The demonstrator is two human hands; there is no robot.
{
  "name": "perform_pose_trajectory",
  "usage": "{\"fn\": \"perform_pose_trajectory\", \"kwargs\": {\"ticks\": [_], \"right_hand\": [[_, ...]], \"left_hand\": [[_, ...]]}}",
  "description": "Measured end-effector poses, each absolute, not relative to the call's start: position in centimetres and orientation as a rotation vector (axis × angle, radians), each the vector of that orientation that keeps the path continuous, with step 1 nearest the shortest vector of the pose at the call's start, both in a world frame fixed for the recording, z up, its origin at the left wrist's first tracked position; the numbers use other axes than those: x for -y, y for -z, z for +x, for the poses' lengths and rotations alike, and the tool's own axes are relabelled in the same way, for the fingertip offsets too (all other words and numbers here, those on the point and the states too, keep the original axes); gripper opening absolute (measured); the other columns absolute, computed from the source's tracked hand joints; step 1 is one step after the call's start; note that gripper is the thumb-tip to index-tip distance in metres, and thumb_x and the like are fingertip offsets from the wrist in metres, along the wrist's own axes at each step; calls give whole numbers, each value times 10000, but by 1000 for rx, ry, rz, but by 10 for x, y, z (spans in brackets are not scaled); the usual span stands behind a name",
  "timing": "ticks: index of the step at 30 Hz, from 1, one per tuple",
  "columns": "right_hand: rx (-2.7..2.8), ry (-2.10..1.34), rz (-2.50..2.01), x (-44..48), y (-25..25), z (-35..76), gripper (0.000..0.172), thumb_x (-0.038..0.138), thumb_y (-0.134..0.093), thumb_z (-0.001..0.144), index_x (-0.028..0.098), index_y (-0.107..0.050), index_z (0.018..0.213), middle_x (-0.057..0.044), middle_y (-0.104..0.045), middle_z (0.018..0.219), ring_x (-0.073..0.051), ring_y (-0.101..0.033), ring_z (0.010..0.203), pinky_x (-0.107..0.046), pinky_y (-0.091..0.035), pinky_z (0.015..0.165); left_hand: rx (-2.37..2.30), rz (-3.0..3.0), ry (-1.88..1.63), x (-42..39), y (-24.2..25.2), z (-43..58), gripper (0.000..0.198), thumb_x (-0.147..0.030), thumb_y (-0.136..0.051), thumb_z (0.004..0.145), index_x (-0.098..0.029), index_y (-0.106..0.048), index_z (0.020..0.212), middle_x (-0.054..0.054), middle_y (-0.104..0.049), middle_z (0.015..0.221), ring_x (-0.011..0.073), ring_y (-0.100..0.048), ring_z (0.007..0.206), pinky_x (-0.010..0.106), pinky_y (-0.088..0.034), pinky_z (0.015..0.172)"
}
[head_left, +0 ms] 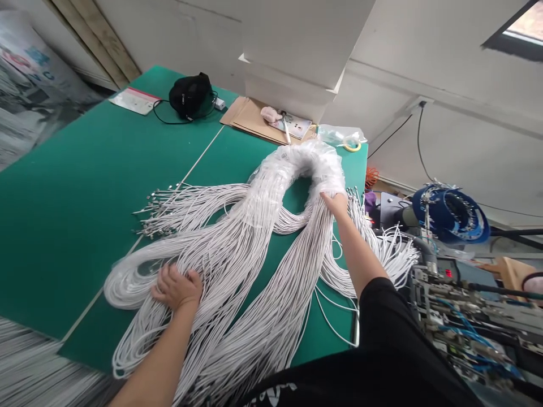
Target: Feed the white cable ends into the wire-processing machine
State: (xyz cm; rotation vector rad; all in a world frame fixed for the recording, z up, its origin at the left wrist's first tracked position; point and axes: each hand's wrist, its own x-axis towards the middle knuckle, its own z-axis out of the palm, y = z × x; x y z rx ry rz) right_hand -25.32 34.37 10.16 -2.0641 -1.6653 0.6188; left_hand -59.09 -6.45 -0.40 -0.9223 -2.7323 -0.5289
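Observation:
A thick bundle of thin white cables (271, 305) bends in an arch over the green table, its top wrapped in clear plastic film (271, 175). On the right leg of the arch, my right hand (337, 204) grips the bundle just at the film's lower edge; most of its fingers are hidden. My left hand (178, 287) lies on the looped cables at the left, thumb apart from the fingers. Below the arch, another bunch of white cables (212, 198) ends in small metal terminals (155, 217). White cable ends (399, 254) fan out past the right table edge.
On the green table (85, 186) are a black pouch (190, 97) with a cord, a paper sheet (134, 100), cardboard (250, 121) and a tape roll (352, 147). A machine (458, 316) with a blue reel (449, 212) stands right. More cables (38, 367) lie lower left.

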Motion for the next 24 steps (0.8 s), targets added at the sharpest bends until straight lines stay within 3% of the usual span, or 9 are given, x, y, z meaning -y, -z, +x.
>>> {"fn": "perform_pose_trajectory", "kwargs": {"ticks": [4,7,10,14,19,24], "right_hand": [[1589,-747,-2029,-371,-102,-256,422,344,-691,705,80,-643,1031,-139,-660,992,-275,-608,993,-385,-487,871],[1531,-817,-2046,-385,-106,-252,420,268,-720,658,80,-645,1027,-134,-661,976,-260,-614,942,-358,-519,784],[1513,-923,-2047,-392,-118,-241,345,203,-776,567,107,-673,882,-106,-669,851,-267,-611,888,-341,-529,710],[1493,-1120,-1938,-386,-132,-229,208,129,-737,563,133,-664,759,-61,-658,705,-239,-627,803,-313,-535,678],[1407,-1329,-1701,-361,-124,-224,299,159,-650,620,183,-638,917,-30,-693,787,-203,-662,789,-317,-567,719],[1133,-1583,-1481,-346,-107,-215,166,259,-662,652,195,-596,791,-13,-647,626,-207,-663,672,-372,-582,724]], "left_hand": [[2727,-940,546,63,2,-590,590,-322,-442,775,-117,-332,1318,211,-419,1374,338,-275,1360,566,-121,1087],[2753,-934,569,62,1,-589,589,-312,-444,773,-108,-335,1315,227,-410,1377,357,-275,1354,592,-117,1074],[2745,-940,596,63,4,-591,575,-317,-450,777,-104,-353,1302,234,-410,1376,374,-283,1345,606,-122,1062],[2677,-966,608,64,9,-593,554,-324,-451,792,-100,-373,1292,237,-431,1359,377,-308,1332,599,-133,1062],[2670,-957,591,64,8,-592,540,-321,-437,806,-111,-371,1299,226,-440,1356,366,-315,1333,589,-134,1070],[2692,-955,574,64,5,-591,548,-321,-444,801,-111,-368,1302,220,-435,1364,359,-313,1334,586,-130,1077]]}}
